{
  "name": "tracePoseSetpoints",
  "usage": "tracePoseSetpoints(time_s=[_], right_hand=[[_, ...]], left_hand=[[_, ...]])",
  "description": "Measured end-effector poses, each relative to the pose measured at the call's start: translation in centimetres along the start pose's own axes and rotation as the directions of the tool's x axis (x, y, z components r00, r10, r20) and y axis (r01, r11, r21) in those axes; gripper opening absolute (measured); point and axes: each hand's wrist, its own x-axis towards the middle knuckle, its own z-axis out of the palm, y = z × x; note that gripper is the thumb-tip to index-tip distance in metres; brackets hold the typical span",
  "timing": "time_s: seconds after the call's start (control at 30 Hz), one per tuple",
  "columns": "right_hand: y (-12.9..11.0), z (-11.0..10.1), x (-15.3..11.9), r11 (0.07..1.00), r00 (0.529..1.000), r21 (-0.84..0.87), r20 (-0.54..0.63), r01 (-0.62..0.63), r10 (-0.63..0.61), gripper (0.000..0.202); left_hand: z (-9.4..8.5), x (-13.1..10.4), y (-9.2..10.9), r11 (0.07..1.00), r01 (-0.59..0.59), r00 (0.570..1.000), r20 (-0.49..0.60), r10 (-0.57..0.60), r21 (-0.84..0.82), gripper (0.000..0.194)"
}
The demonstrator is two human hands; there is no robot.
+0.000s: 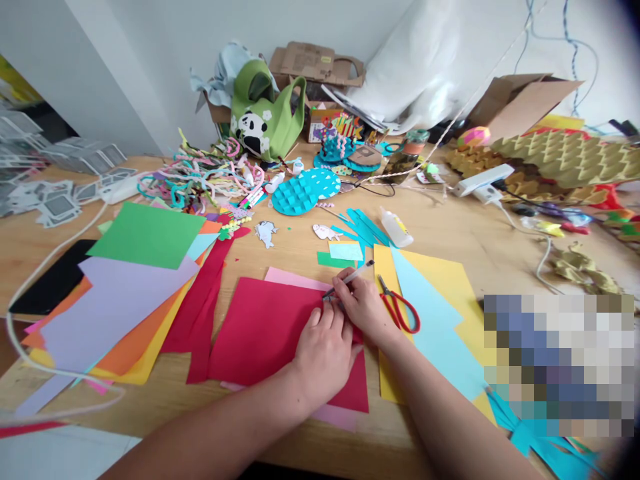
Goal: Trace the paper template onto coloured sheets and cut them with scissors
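Note:
A sheet of red paper lies on the table in front of me, over pink paper. My left hand rests flat on the red sheet, fingers stretched toward its upper right part. My right hand is closed around a pen, whose tip end points left, close to my left fingertips. What lies right under the fingertips is partly hidden. Red-handled scissors lie just right of my right hand, on yellow paper and light blue paper.
Stacked coloured paper and a black flat object lie left. Beyond are fish cutouts, a glue bottle, blue paper strips, pipe cleaners and a green panda bag. A white power strip is at right.

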Motion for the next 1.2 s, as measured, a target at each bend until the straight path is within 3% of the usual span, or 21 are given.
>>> tracePoseSetpoints(time_s=[0.33,1.2], right_hand=[[-0.21,-0.09,0.09,0.999,0.999,-0.034,0.019,0.026,-0.026,0.028],[0.35,-0.93,0.47,0.992,0.994,-0.118,-0.091,0.051,-0.062,0.025]], left_hand=[[-0.19,0.07,0.06,1.0,0.012,1.0,0.006,-0.012,-0.005,0.046],[-0.01,0.13,-0.09,1.0,0.012,1.0,-0.023,-0.012,0.008,0.045]])
